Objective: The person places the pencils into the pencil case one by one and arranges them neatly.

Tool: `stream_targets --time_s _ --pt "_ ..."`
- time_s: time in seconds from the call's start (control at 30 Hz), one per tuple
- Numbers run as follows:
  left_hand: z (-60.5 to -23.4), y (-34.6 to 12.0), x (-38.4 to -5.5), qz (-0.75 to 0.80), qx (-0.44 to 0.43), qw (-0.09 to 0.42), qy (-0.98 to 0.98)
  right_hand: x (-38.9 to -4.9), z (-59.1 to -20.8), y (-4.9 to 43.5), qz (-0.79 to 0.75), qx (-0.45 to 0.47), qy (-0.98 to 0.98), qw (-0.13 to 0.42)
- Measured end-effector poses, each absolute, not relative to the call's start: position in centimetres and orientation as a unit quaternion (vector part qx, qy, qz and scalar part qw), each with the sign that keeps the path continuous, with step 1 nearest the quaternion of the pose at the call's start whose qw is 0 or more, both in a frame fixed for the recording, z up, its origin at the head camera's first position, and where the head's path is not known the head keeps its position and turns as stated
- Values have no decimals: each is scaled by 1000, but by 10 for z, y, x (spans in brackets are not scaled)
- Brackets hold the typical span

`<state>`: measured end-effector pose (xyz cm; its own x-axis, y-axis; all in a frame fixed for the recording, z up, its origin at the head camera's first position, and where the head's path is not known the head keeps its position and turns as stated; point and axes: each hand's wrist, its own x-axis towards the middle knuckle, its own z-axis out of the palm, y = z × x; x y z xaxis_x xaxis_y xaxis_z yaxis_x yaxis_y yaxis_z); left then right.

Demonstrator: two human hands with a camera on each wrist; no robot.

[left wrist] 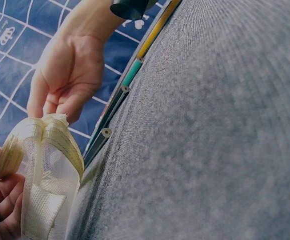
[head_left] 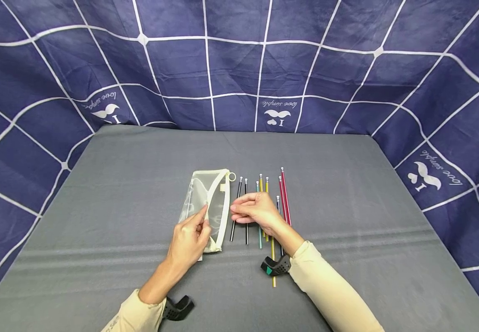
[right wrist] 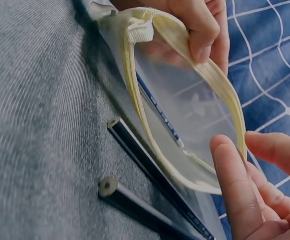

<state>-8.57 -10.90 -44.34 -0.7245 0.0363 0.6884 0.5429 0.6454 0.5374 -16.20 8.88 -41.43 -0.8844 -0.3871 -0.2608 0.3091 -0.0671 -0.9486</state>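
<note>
A see-through mesh pencil pouch (head_left: pixel 218 203) with a cream zipper edge lies on the grey surface, and its mouth gapes in the right wrist view. My left hand (head_left: pixel 189 242) pinches one zipper edge between thumb and fingers. Within the mouth shows a dark blue patterned pencil (right wrist: pixel 159 110). My right hand (head_left: pixel 257 212) hovers just right of the pouch, fingers extended towards its edge; in the right wrist view, its fingertips (right wrist: pixel 222 150) stand apart with nothing between them. Beneath and beside that hand lie two black pencils (head_left: pixel 246 230).
Green (head_left: pixel 260 240), yellow (head_left: pixel 273 258), dark blue and red pencils (head_left: pixel 286 198) lie roughly parallel right of the pouch, partly under the right forearm. A zipper ring (head_left: pixel 233 176) sticks out at the pouch's far corner. Blue checked cloth (head_left: pixel 239 69) borders the surface.
</note>
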Motion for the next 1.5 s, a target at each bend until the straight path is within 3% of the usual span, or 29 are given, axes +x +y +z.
stream_targets --time_s 0.47,1.5 --pt "-444 -110 -86 -385 -176 333 -842 -166 -417 105 -716 -24 661 224" --pt "-443 -110 -85 -387 -178 332 -842 -211 -420 197 -674 21 726 140"
